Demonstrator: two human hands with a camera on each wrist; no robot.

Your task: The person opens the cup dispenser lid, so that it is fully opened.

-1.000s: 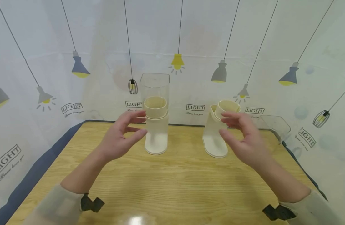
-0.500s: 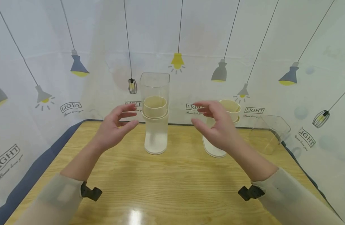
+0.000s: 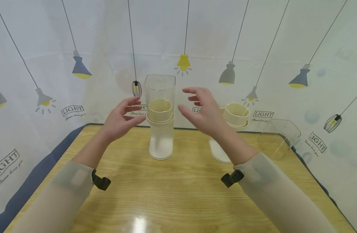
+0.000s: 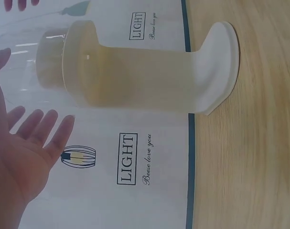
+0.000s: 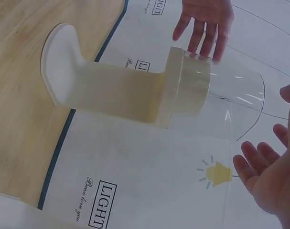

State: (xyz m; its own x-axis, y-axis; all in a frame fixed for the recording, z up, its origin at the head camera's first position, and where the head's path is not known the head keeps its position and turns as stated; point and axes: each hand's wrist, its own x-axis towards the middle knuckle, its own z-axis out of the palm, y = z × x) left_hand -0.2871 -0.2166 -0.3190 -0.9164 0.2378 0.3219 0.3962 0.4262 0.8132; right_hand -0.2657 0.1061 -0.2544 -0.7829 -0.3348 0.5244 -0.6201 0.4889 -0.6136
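Note:
A cream stand (image 3: pixel 161 142) with a flat foot and a round collar (image 3: pixel 160 111) stands upright at the back of the table. A clear plastic container (image 3: pixel 160 82) sits upright on its top, around the collar. My left hand (image 3: pixel 120 119) is beside the container's left side with fingers spread. Whether its fingertips touch the plastic I cannot tell. On the other side, my right hand (image 3: pixel 203 111) hovers apart from the container, its fingers relaxed. Both hands hold nothing. In the right wrist view the container (image 5: pixel 238 95) lies between the two hands.
To the right is a second cream stand (image 3: pixel 237 115), partly hidden by my right forearm, with no clear container on it. Another clear container (image 3: pixel 278 139) stands at the table's back right corner. A printed curtain (image 3: pixel 108 38) closes off the back and sides of the wooden table (image 3: pixel 172 194).
My right hand has moved left and up, from in front of the second stand to beside the first stand's container. My left hand drew back slightly, then rose.

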